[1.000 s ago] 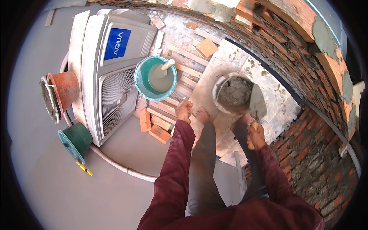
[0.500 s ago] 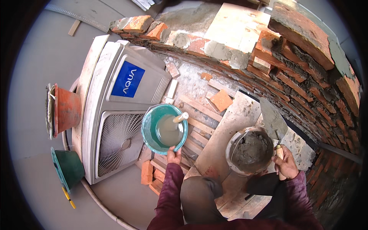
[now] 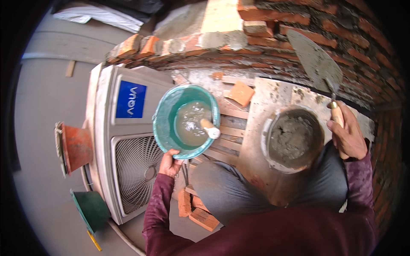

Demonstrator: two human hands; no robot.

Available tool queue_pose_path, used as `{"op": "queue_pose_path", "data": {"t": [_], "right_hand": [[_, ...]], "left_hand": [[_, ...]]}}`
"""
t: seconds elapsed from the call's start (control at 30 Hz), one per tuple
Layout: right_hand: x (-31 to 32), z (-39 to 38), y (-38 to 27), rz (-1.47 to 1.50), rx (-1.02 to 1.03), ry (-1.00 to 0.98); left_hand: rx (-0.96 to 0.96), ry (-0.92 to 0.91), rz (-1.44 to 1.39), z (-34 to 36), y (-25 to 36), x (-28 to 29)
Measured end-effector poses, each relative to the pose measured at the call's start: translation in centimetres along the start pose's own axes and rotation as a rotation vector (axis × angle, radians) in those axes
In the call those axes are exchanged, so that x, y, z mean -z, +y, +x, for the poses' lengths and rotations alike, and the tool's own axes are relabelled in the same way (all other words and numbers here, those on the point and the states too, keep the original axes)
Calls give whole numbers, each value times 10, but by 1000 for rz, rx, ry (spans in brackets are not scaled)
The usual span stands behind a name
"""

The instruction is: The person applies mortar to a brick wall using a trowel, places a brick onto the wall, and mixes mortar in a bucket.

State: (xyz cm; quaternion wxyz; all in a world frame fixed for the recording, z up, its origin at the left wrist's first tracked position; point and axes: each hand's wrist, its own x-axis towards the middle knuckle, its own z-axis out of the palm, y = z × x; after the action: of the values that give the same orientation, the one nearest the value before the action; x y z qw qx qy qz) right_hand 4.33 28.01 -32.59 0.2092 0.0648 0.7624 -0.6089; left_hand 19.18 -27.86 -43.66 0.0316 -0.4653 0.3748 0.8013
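Left hand (image 3: 170, 164) grips one round teal plastic bucket (image 3: 164, 123); right hand (image 3: 351, 135), one pointed, wooden-handled metal trowel (image 3: 314, 60). One round mortar-filled pail (image 3: 274, 164) stands inside the pale board (image 3: 263, 98)'s left edge, room between.

My right hand (image 3: 348, 133) covers part of the trowel handle (image 3: 336, 114); cloudy water (image 3: 186, 128) hides the lower end of the stick (image 3: 208, 124).

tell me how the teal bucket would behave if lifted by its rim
The teal bucket would likely feel weighty, given the cloudy liquid inside, which may slosh. Held at one side by the left hand, it could tip. The handle leaning inside might slide.
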Motion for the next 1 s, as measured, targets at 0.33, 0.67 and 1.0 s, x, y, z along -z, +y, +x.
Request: {"op": "queue_pose_path", "data": {"t": [0.33,0.67,1.0], "right_hand": [[-5,-27,-13,-42,116,9],[32,-60,-2,51,178,154],[33,-66,5,-88,311,219]], "left_hand": [[-85,-99,610,-35,84,-112],[-117,-210,998,-55,64,-228],[-162,-185,1158,-89,33,-276]]}}
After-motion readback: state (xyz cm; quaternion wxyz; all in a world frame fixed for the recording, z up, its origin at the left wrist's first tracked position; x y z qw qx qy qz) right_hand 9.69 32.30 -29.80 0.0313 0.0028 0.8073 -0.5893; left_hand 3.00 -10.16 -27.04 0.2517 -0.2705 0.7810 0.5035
